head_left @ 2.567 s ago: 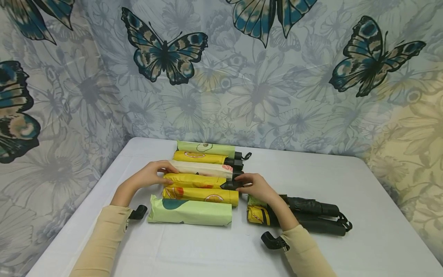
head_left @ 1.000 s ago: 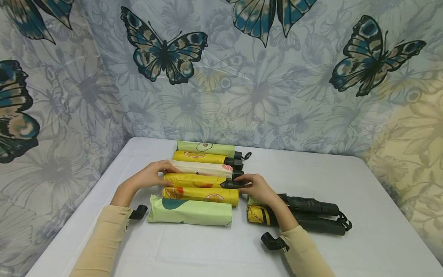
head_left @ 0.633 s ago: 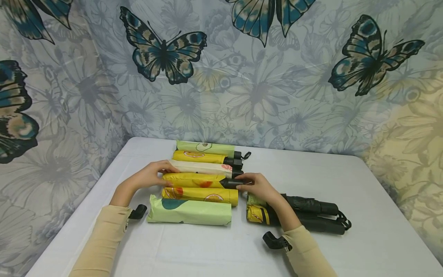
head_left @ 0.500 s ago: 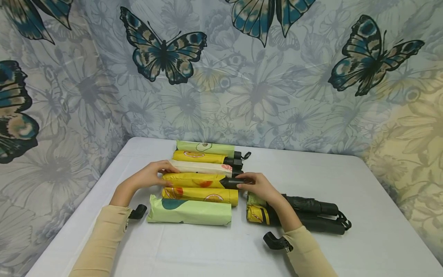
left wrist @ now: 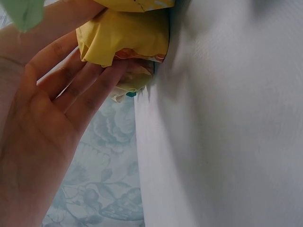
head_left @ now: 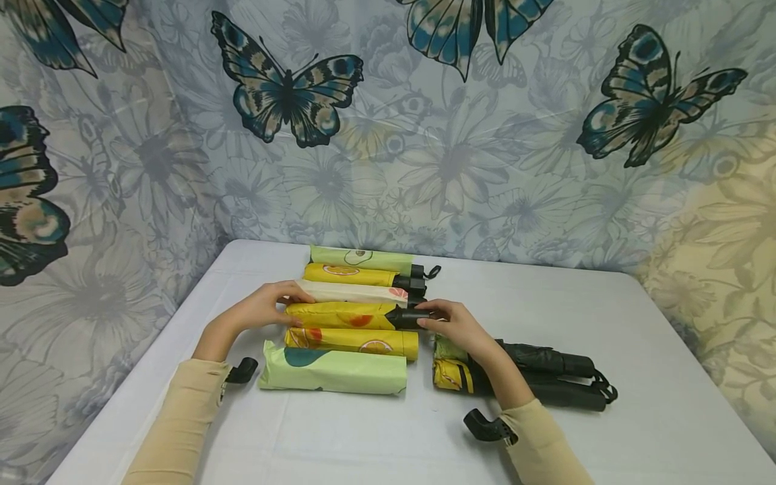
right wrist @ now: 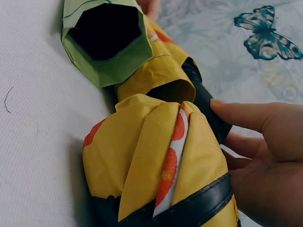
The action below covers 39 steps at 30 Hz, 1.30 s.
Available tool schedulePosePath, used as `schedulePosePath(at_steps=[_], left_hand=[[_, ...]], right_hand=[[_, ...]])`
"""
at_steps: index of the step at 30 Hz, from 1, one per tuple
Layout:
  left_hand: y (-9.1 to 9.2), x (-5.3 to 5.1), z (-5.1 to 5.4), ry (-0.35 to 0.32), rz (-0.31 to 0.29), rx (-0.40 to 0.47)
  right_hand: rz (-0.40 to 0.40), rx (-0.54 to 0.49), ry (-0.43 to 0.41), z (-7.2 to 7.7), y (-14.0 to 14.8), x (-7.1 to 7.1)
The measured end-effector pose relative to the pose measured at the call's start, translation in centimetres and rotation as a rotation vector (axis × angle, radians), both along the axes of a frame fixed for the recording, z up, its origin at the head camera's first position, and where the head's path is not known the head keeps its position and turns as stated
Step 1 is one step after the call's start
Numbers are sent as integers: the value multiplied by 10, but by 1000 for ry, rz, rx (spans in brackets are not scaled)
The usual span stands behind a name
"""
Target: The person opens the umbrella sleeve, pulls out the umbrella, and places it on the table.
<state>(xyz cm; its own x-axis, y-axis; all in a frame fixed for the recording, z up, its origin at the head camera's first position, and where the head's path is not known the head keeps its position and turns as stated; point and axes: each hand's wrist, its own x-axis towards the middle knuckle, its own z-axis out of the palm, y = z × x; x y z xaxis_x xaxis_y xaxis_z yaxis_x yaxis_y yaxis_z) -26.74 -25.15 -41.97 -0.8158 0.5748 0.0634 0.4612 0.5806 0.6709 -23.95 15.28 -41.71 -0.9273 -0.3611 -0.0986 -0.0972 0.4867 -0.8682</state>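
Observation:
In the head view, my left hand (head_left: pixel 263 310) grips the left end of a yellow sleeved umbrella (head_left: pixel 333 315), thumb on the near side and fingers on the far side. My right hand (head_left: pixel 457 330) pinches its black end (head_left: pixel 409 318). In the right wrist view, the thumb of my right hand (right wrist: pixel 270 146) presses this black end (right wrist: pixel 206 101). My left hand (left wrist: pixel 52 109) has its fingers spread at a yellow sleeve's end (left wrist: pixel 128 35) in the left wrist view. Nearer lie a yellow sleeve with orange slices (head_left: pixel 351 342) and a light green sleeve (head_left: pixel 333 372).
Beyond lie a cream umbrella (head_left: pixel 358 292), a yellow one (head_left: pixel 348 275) and a green avocado one (head_left: pixel 376 261). Folded umbrellas with black shafts (head_left: pixel 564 391) lie under and beside my right forearm. A floral butterfly-print backdrop (head_left: pixel 455 168) stands behind the white table (head_left: pixel 339 438).
My right hand has shifted slightly right, and more of the black end shows. The yellow sleeve has turned a little, with its orange patch now facing up more. My left hand has stayed put.

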Motion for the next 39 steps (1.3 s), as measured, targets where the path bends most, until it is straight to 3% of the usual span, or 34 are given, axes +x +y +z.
schedulePosePath(at_steps=[7,17,39], left_hand=[[0,0,-1,-7,1,0],[-1,-1,-1,-8,18,-18],[-1,-3,-5,19,25,-10]], right_hand=[[-22,32,8,3,7,1],[-44,-61,-49,9,26,5],[-140,-74,-40,10,55,19]])
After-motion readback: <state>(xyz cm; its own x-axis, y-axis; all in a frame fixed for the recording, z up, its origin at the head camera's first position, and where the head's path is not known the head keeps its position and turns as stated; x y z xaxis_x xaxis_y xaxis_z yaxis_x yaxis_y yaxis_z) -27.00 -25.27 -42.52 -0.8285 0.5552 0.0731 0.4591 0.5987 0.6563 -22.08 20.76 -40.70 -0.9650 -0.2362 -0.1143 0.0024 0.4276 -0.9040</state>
